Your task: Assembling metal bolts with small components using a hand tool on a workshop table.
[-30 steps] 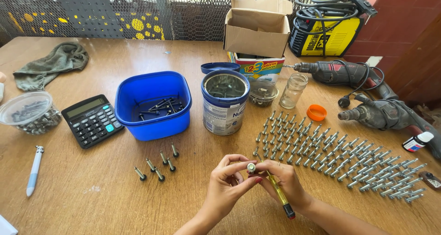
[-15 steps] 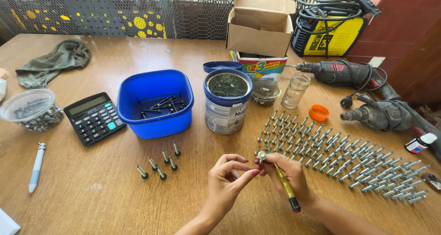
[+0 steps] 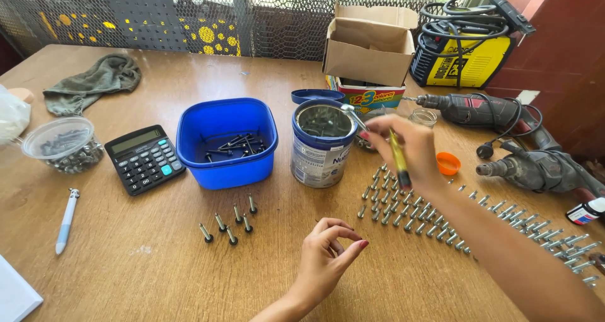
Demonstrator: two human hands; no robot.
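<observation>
Right hand (image 3: pixel 403 147) grips a yellow-handled tool (image 3: pixel 396 155), tip over the open tin (image 3: pixel 323 142) at twelve o'clock, apparently to reach its contents. Left hand (image 3: pixel 328 259) hovers at six above the worktop (image 3: pixel 157 271), fingertips pinched, contents indiscernible. Upright bolts (image 3: pixel 227 224) stand at nine.

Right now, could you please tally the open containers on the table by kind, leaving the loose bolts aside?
Blue plastic tub: 1
Metal tin: 1
Clear plastic cup: 1
Cardboard box: 1
Glass jar: 1
Total: 5
</observation>
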